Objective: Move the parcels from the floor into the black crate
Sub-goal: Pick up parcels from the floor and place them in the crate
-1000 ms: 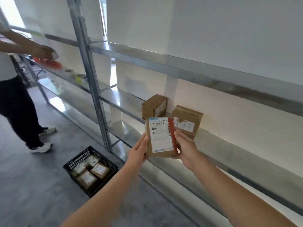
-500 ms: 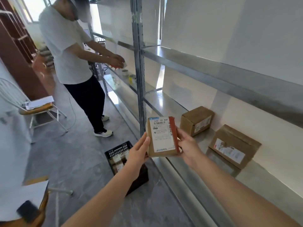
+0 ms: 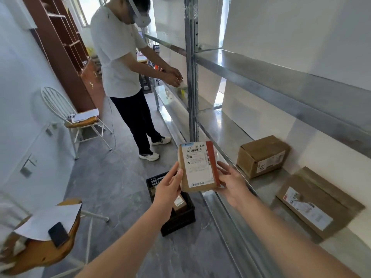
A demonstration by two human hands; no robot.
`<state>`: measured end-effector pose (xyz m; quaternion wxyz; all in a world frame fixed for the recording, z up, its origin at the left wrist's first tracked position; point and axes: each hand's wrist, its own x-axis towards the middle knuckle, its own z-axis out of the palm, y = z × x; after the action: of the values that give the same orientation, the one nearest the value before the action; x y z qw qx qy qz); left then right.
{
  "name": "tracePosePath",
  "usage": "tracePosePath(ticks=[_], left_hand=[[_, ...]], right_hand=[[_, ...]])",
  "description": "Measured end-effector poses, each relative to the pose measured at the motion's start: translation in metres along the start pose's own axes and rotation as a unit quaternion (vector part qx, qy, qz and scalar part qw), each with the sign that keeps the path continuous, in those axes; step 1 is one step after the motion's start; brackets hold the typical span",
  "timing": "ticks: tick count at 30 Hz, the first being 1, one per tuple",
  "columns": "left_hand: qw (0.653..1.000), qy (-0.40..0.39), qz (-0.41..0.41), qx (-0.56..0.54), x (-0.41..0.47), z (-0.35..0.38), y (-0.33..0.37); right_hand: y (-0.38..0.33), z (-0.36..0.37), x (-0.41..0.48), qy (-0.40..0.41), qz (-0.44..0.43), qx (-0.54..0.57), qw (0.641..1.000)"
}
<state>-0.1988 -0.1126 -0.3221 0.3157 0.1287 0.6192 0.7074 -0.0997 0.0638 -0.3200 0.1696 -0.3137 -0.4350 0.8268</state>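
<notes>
Held upright at picture centre: flat brown cardboard parcel with white shipping label and red side strip, long axis near vertical, top leaning slightly toward 11 o'clock, label face toward the camera. Clamped between both hands: left hand pressing its lower left edge, right hand cupping its lower right edge, fingers on the far side hidden. Raised in the air, above and slightly toward 2 o'clock of the black plastic lattice crate standing on the grey marbled floor. Crate largely covered by the left forearm and the parcel; at least one small brown labelled parcel visible inside, exact count impossible to tell.

At 3 o'clock of the held parcel, a galvanised steel shelf rack running into depth, with a closed brown carton on its lower shelf and a larger flat brown carton with white label at 4 o'clock, leaning against the white wall. At 11 o'clock, a second person in white shirt and dark trousers bent over the shelf. At 9 o'clock, a white wire chair with papers; at 8 o'clock, a wooden stool, cut off by the frame edge, bearing white paper and a dark phone. Label print too small to read beyond the top line.
</notes>
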Motion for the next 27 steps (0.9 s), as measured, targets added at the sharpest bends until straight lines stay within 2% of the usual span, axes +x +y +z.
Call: tracePosePath(ticks=[6, 11, 16, 19, 23, 27], left_hand=[[1.0, 0.012, 0.016, 0.011, 0.028, -0.027, 0.01], [1.0, 0.01, 0.007, 0.016, 0.061, -0.068, 0.015], [0.999, 0.016, -0.023, 0.037, 0.093, -0.121, 0.029], [0.997, 0.006, 0.004, 0.079, 0.111, -0.154, 0.049], [0.989, -0.069, 0.058, 0.119, 0.134, -0.192, 0.072], [0.991, -0.027, 0.079, 0.106, 0.146, -0.208, 0.077]], right_hand=[[-0.003, 0.033, 0.016, -0.022, 0.004, -0.02, 1.0], [0.001, 0.074, 0.04, -0.065, 0.054, -0.109, 0.99], [0.004, 0.12, 0.071, -0.095, 0.103, -0.14, 0.98], [0.009, 0.149, 0.09, -0.092, 0.128, -0.147, 0.977], [0.023, 0.195, 0.107, -0.078, 0.121, -0.149, 0.978], [0.029, 0.228, 0.123, -0.003, 0.065, -0.103, 0.993]])
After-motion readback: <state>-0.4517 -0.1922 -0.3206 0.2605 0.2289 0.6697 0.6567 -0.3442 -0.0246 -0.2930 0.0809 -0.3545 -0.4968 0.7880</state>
